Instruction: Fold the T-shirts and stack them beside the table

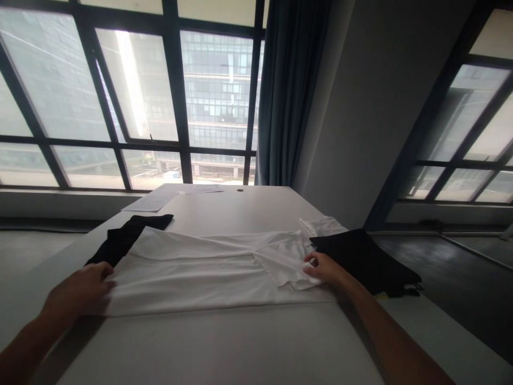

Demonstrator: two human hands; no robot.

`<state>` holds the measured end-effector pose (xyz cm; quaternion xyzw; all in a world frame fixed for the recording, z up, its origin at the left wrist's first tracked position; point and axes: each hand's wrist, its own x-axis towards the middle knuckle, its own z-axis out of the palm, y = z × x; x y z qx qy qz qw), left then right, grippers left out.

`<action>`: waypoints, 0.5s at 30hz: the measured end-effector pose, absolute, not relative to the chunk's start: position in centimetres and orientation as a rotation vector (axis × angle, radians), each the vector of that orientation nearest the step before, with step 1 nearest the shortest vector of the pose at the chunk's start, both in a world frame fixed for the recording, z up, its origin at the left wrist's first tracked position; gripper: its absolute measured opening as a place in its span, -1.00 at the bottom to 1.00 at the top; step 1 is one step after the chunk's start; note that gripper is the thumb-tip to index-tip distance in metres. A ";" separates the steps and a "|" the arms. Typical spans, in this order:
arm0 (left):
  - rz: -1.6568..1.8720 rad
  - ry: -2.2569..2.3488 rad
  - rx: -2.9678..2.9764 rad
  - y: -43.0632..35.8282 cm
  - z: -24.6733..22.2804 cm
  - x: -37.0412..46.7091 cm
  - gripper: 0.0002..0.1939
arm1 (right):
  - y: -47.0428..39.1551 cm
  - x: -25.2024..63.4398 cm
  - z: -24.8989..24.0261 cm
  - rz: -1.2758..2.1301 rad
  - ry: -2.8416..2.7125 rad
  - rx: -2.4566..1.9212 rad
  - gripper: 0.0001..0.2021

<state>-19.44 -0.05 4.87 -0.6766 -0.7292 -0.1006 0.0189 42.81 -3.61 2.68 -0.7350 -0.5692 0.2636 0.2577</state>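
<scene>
A white garment (192, 272) lies across the white table, folded lengthwise, with a sleeve turned inward over its right part. At its left end my left hand (82, 289) has its fingers bent against the cloth edge, closed on it. My right hand (326, 268) pinches the fabric near the sleeve at the right end, thumb and forefinger together. Dark cloth (124, 238) lies behind the garment's left end. A folded black garment (364, 259) is just to the right of my right hand.
Papers (150, 201) rest on the far left of the table (240, 214). Another white cloth (323, 225) lies behind the black garment. Beyond the table are large windows, a blue curtain (286, 96) and a grey pillar.
</scene>
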 end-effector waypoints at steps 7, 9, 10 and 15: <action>-0.204 -1.538 -2.888 -4.2 6.4 3.4 -0.71 | -3.9 42.3 2.5 1.018 -1.380 -1.799 -0.56; -0.250 -1.376 -2.994 -4.5 6.0 9.3 -0.70 | -4.1 41.8 2.8 1.075 -1.289 -1.723 -0.60; -0.286 -1.315 -3.027 -4.4 5.8 11.7 -0.68 | -4.3 41.6 2.9 1.125 -1.233 -1.693 -0.61; -0.293 -1.181 -3.079 -3.0 4.3 17.9 -0.70 | -4.9 41.3 3.7 1.289 -1.075 -1.606 -0.60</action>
